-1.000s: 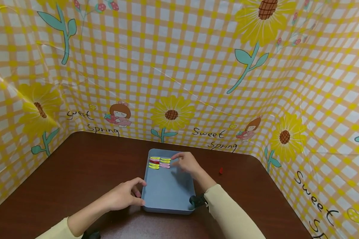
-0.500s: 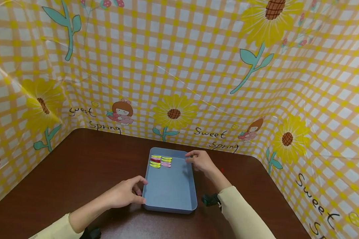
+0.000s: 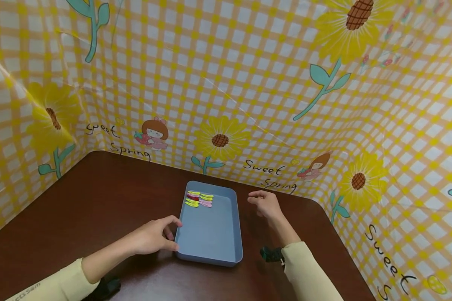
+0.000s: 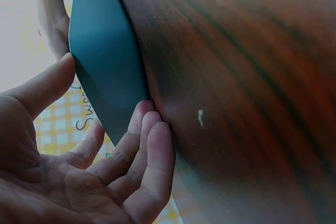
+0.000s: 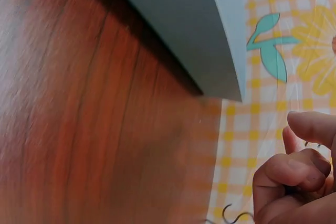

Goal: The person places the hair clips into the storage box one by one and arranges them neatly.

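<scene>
A blue-grey rectangular tray (image 3: 208, 228) lies on the table. Several snap hair clips (image 3: 206, 200), yellow, pink and red, sit in two short columns in its far left corner. My left hand (image 3: 154, 235) rests at the tray's near left side with relaxed fingers. In the left wrist view, its thumb tip meets the tray rim and its fingertips (image 4: 160, 137) lie low along the outer wall. My right hand (image 3: 267, 205) is off the tray's right side, above the table, its index finger reaching forward and the others loosely curled around nothing.
The dark brown wooden table (image 3: 128, 192) runs out to a checked yellow cloth (image 3: 211, 83) with sunflowers, which stands up around its back and sides. Dark straps sit at both wrists, one of them a wrist band (image 3: 272, 254) on the right.
My right hand has moved rightward from over the clips, past the tray's right rim. The red clip seen earlier on the table to the right is now hidden from view. My left hand stays.
</scene>
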`<move>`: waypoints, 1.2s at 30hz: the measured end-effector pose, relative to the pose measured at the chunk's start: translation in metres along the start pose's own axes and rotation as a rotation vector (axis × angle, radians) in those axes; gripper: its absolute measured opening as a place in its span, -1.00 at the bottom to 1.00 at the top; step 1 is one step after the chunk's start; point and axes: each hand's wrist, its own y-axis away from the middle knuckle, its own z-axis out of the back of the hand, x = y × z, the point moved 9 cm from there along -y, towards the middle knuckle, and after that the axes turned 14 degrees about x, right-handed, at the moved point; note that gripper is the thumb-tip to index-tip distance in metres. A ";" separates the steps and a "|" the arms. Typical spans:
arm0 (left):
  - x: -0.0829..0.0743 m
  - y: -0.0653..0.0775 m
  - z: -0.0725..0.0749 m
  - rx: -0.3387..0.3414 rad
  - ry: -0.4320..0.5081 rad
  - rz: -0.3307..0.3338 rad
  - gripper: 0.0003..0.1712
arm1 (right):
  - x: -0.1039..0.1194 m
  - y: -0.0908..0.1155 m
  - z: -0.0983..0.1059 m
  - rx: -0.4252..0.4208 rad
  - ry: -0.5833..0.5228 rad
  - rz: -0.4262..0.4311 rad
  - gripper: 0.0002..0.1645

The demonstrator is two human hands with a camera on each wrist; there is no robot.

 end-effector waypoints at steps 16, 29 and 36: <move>-0.001 0.002 0.002 -0.017 0.006 0.032 -0.36 | -0.044 0.011 0.041 -0.144 -0.047 -0.027 -0.61; -0.001 0.001 0.000 -0.004 0.005 0.022 -0.34 | -0.075 0.020 0.062 -0.221 -0.143 -0.064 -0.56; 0.001 -0.001 -0.002 0.015 0.009 0.011 -0.33 | -0.094 0.026 0.072 -0.301 -0.113 -0.124 -0.55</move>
